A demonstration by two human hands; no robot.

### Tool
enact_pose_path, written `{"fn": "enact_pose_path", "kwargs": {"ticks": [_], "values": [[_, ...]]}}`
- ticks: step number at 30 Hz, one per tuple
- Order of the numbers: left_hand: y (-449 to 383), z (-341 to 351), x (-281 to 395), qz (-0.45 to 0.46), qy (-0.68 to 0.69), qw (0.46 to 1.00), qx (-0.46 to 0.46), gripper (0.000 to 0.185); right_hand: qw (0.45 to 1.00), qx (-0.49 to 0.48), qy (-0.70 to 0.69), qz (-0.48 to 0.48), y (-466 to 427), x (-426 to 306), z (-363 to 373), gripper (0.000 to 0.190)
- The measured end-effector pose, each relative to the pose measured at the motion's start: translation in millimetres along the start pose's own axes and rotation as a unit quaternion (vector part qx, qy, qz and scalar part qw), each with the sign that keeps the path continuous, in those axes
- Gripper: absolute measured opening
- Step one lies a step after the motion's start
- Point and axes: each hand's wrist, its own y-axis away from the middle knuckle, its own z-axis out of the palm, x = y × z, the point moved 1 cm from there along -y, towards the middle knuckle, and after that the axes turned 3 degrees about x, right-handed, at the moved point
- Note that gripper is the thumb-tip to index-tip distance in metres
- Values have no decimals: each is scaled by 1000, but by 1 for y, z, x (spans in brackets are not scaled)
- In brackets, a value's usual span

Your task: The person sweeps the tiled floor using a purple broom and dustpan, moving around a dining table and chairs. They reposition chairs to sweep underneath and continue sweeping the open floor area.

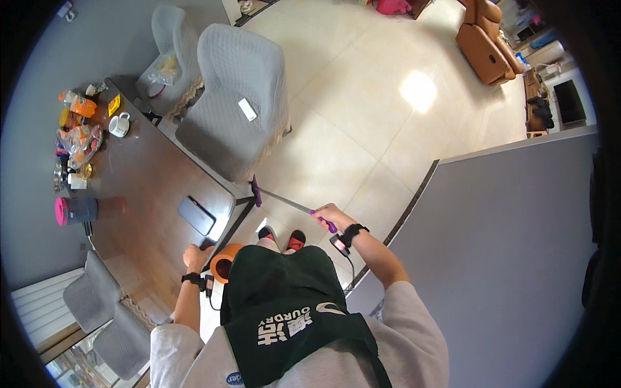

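My right hand (331,217) grips the purple handle of a long metal-shafted floor tool, a broom or squeegee (291,202). Its narrow purple head lies at the floor by the table leg, close to the front of a grey quilted chair (237,102). At the near edge of the dark wooden table (140,194) is my left hand (195,256), its fingers curled; whether it holds the edge cannot be told. A smartphone (197,215) lies on the tabletop just beyond it. Below the table edge, beside my apron, stands an orange cylindrical container (224,264).
Bottles, a fruit bag (83,144), a white mug (119,124) and a pink-lidded jar (76,211) stand along the table's far side. Another grey chair (172,53) holds a plastic bag. A grey partition (504,242) rises at right; a brown recliner (490,48) is farther off.
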Motion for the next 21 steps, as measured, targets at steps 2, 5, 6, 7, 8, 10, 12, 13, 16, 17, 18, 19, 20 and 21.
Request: {"fn": "enact_pose_path", "kwargs": {"ticks": [2, 5, 6, 7, 8, 10, 12, 13, 16, 17, 18, 19, 20, 21], "values": [[1, -3, 3, 0, 4, 1000, 2, 68, 1000, 29, 7, 5, -20, -16, -4, 23], [7, -11, 4, -21, 10, 1000, -12, 68, 997, 68, 20, -40, -29, -37, -55, 23], [7, -9, 3, -30, 6, 1000, -6, 68, 995, 92, 16, -25, -29, -47, -76, 23], [8, -15, 9, -40, 13, 999, -17, 69, 993, 121, 11, -8, -27, -58, -102, 23], [8, -15, 9, -47, 11, 999, -24, 68, 989, 146, 8, 9, -27, -71, -125, 24], [5, -6, 0, -45, -1, 999, -22, 68, 982, 185, -13, 16, -28, -92, -161, 24], [5, -11, -8, 15, 46, 998, -48, 64, 969, 240, -64, 20, -37, -100, -196, 23], [9, -21, -10, 44, 93, 993, -57, 62, 964, 265, -29, 3, -44, -101, -208, 23], [-9, 24, -97, 26, 384, 921, 54, 43, 948, 310, 34, -57, -56, -107, -220, 21], [-15, 26, -113, -35, 429, 898, 95, 41, 945, 306, 61, -97, -59, -106, -220, 20], [-20, 14, -119, -18, 354, 919, 172, 41, 941, 317, 69, -93, -60, -107, -216, 18], [-17, -3, -127, -3, 271, 931, 245, 42, 959, 266, 12, -100, -54, -107, -210, 17], [-16, -20, -125, -12, 301, 916, 265, 40, 965, 252, 4, -69, -50, -108, -204, 14], [-23, -47, -110, -17, 330, 900, 284, 38, 973, 224, -29, -51, -39, -106, -198, 14]]}}
